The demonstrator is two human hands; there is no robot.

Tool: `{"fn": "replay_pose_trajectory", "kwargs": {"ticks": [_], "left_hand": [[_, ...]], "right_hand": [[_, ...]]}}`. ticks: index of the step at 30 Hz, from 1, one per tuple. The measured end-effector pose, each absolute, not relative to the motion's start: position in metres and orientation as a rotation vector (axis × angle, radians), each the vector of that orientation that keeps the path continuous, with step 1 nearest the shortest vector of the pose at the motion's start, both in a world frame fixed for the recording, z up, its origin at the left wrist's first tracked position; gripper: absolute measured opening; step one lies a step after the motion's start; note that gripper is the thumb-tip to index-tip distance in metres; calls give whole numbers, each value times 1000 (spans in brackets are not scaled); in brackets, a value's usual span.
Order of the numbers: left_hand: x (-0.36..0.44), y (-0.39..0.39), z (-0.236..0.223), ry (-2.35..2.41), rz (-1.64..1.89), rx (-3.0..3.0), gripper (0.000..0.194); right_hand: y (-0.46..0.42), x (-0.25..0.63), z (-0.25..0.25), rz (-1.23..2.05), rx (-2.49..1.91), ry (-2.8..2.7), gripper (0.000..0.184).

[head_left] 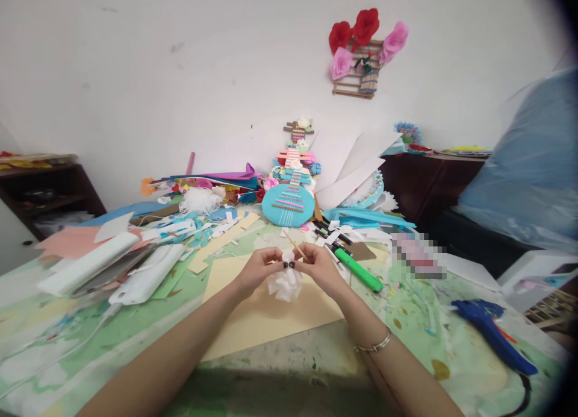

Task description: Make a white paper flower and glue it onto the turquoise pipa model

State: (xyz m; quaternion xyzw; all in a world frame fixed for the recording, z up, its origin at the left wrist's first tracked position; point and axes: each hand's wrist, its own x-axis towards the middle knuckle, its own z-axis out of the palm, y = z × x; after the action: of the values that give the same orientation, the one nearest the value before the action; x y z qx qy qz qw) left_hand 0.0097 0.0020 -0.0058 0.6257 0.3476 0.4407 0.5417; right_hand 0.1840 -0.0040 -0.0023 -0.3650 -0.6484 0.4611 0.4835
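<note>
A white ruffled paper flower (pixel 285 284) is pinched between my two hands over a sheet of cream paper (pixel 244 326). My left hand (pixel 262 269) grips its left side, with the thumb at the middle. From the right, my right hand (pixel 318 269) closes on the same flower, its thumb meeting the other. A thin wooden stick (pixel 293 243) pokes up at a slant from the right hand's fingers. The stick's lower end is hidden. Just beyond the hands stands a blue round paper lute (pixel 288 205) with strings.
A green marker (pixel 359 270) and several black pens (pixel 334 236) lie right of my hands. A blue glue gun (pixel 494 335) rests at the far right. White power strips (pixel 149 275) with a cord, paper scraps and white yarn (pixel 201 201) crowd the left.
</note>
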Motion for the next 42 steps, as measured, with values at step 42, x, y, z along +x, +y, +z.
{"fn": "replay_pose_trajectory", "kwargs": {"ticks": [42], "left_hand": [[12, 5, -9, 930, 1175, 1642, 26]], "right_hand": [[-1, 185, -8, 946, -966, -1694, 11]]}}
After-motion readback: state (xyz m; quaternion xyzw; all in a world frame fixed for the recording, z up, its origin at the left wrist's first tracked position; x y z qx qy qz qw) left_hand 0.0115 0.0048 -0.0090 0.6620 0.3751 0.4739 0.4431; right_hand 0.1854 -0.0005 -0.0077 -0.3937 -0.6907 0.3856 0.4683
